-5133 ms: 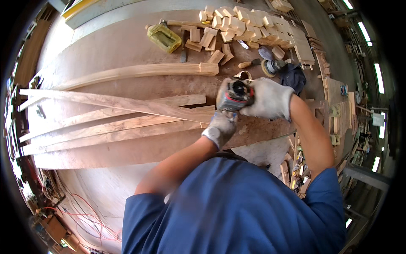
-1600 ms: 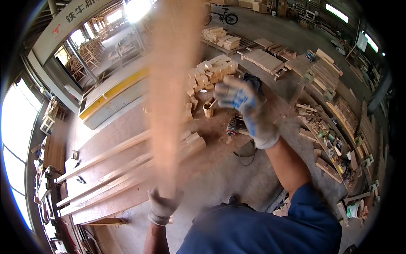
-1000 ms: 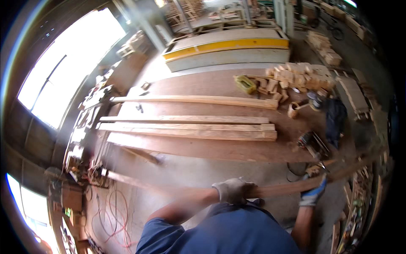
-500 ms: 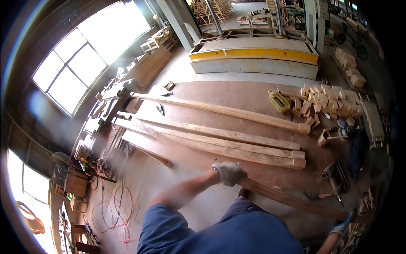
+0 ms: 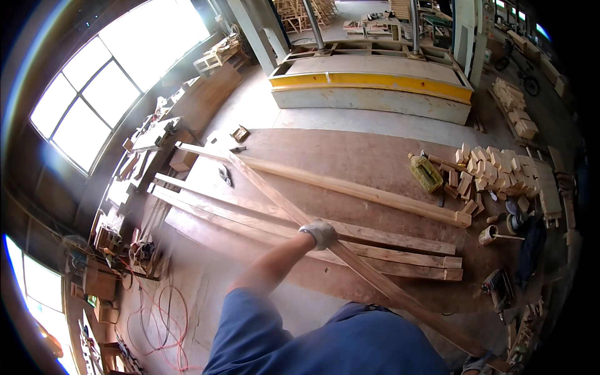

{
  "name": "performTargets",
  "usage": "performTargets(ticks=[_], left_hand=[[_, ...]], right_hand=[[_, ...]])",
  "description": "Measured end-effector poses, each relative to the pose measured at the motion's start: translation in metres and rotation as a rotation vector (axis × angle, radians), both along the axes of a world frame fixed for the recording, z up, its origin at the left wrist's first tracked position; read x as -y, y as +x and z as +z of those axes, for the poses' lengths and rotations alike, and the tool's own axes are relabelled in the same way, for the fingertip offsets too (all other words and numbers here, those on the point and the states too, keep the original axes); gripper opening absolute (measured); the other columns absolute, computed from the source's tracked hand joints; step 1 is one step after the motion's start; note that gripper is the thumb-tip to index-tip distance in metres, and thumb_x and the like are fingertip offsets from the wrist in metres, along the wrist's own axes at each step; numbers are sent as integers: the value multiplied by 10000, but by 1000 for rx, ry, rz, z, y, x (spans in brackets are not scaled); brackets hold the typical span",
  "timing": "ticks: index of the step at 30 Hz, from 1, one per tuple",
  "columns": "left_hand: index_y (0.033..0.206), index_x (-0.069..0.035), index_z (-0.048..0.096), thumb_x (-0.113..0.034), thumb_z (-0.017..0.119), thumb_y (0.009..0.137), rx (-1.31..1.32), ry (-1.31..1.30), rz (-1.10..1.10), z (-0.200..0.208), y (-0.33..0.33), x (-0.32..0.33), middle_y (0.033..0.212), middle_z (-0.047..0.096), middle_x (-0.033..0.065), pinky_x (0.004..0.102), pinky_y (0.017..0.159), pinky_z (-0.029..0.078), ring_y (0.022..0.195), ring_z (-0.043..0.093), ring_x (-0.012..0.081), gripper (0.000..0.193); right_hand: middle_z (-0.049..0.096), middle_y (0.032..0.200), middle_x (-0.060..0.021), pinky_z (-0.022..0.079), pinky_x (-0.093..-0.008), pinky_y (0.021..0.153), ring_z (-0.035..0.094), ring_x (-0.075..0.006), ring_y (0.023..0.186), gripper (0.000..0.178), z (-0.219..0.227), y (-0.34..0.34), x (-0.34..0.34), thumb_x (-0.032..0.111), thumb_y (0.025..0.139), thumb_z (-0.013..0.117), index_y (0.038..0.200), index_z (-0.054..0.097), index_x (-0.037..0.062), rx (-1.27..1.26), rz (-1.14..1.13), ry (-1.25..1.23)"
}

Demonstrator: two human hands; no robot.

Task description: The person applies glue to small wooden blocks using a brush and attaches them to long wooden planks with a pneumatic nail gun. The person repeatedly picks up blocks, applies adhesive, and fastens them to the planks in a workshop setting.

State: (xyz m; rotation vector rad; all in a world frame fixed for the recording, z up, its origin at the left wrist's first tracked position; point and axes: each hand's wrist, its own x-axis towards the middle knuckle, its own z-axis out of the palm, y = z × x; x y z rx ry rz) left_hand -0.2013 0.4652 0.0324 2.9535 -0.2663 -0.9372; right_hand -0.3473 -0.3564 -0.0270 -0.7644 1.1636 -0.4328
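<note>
Held piece: long wooden strip (image 5: 375,278), thin and narrow, carried diagonally above the surface (image 5: 350,156).
Location: it runs from upper-left of centre, over the other timber, down to the lower right corner of the frame.
Long axis: upper left to lower right; far tip points toward the small dark tools near the surface's far left end, near end drops past the blue shirt.
Left hand (image 5: 320,233): gloved, fingers clenched around the strip about mid-length, arm stretched out from lower centre.
Right hand (image 5: 480,362): gloved, only a sliver visible at the bottom edge near the strip's near end; cannot tell whether it grips.
Below the strip: three long boards (image 5: 350,240) lying roughly parallel on the surface, one thicker beam (image 5: 369,190) further back.
Right of frame: pile of small wooden blocks (image 5: 494,172), a yellow-green container (image 5: 425,173), a power tool (image 5: 498,289) near the edge.
Risk 1: the strip is long and slender (likely flexes); its far tip could dip and knock the boards or tools.
Risk 2: a swing of the near end could sweep the power tool at lower right.
Risk 3: a single mid-length grip could let the strip pivot or slip through the glove.
</note>
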Motion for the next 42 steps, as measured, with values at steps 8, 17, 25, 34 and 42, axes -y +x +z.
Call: performTargets(ticks=[8,17,25,34,42], left_hand=[[1142,-125,804,-147,641,932,34,112,-11,-10,37,-31,1204,770,162,513,985,551,1119,741,369,267],[1342,-68,673,-244,858,798,181,-187,-143,-35,10,47,1318,693,190,490,1054,510,1232,647,394,601],[1263,-78,658,-313,893,776,279,-291,-179,-38,38,108,1209,690,179,517,993,504,1144,636,418,590],[1223,-89,676,-206,909,721,472,-177,-70,-64,72,19,1140,702,177,509,1008,498,1129,633,416,565],[1244,-63,677,-129,862,758,428,-207,3,-49,76,11,1193,697,176,482,1070,469,1189,614,391,523]], right_hand=[[676,1320,-87,478,-401,1101,628,-257,1227,520,-70,2,-29,529,1086,501,1364,625,107,-1,94,69],[672,1126,-74,563,-384,897,658,-238,1024,461,-105,65,-177,538,963,726,1283,637,218,109,394,245],[730,1114,-126,639,-420,827,737,-282,956,424,-43,101,-317,427,978,783,1217,653,103,46,815,528],[759,1139,-134,665,-398,797,775,-282,980,365,-20,127,-314,235,1045,716,1337,611,44,32,926,306],[759,1101,-95,631,-342,688,751,-212,806,384,-16,141,-276,263,985,796,1245,618,43,-236,664,-264]])
